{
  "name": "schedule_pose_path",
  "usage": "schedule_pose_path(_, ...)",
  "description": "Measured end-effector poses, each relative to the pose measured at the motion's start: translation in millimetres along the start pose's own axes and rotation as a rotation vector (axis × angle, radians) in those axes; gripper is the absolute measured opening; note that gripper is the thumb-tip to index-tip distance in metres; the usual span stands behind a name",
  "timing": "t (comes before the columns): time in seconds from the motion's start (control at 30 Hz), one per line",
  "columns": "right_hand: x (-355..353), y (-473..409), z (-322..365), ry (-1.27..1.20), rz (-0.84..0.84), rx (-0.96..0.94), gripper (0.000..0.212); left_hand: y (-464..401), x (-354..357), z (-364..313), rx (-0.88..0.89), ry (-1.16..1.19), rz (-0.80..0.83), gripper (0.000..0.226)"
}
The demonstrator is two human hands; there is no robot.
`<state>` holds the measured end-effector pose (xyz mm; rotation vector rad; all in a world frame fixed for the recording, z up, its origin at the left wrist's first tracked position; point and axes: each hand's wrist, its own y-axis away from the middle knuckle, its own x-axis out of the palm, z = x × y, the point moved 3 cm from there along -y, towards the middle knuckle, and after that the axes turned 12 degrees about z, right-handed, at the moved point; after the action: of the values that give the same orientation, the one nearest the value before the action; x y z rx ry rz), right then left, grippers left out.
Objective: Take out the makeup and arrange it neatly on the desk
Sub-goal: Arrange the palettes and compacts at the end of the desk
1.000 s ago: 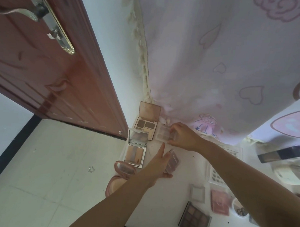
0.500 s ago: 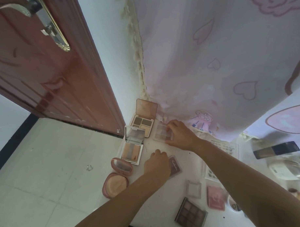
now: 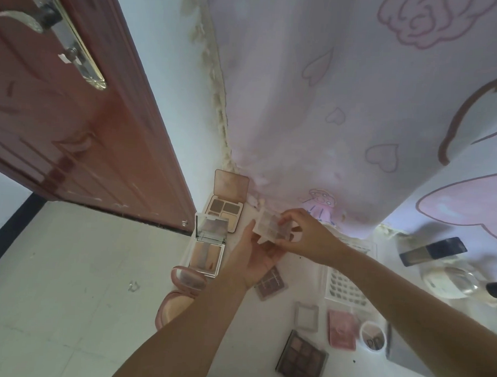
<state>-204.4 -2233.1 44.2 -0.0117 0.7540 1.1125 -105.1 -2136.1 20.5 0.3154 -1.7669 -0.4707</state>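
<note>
clear palette (image 3: 272,227) | gripped between left hand (image 3: 251,261) and right hand (image 3: 307,237) | above desk (image 3: 248,329)

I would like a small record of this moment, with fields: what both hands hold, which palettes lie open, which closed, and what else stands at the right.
held item: clear palette, lifted off the desk
left hand: under the palette
right hand: gripping its far side
open, by the wall: brown palette, mirrored palette
open, at desk edge: round compact
closed: dark palette, pink case
right side: white basket
</note>
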Motion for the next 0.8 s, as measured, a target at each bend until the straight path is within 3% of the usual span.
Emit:
schedule_pose_path(0.27, -20, -1, 4, -0.248, 0.102, 0.080, 0.017, 3, -3, 0, -0.034, 0.033, -0.004, 0.040)
schedule_pose_path(0.33, -26, -6, 3, -0.506, 0.106, 0.128, 0.010, 5, -5, 0, -0.041, 0.049, -0.010, 0.040)
schedule_pose_path(0.4, -30, -14, -1, -0.692, 0.048, 0.151, 0.017, 4, -8, 1, -0.046, 0.051, -0.022, 0.041)
schedule_pose_path(0.57, -19, -43, -7, -0.498, -0.062, 0.174, 0.015, -2, -14, -3, -0.006, 0.081, -0.110, 0.041)
schedule_pose_path(0.7, -18, -61, -6, -0.086, -0.276, 0.199, 0.016, -8, -22, -7, 0.054, 0.116, -0.292, 0.036)
schedule_pose_path(0.8, -13, -68, -7, -0.021, -0.322, 0.194, 0.021, -7, -26, -11, 0.079, 0.118, -0.363, 0.031)
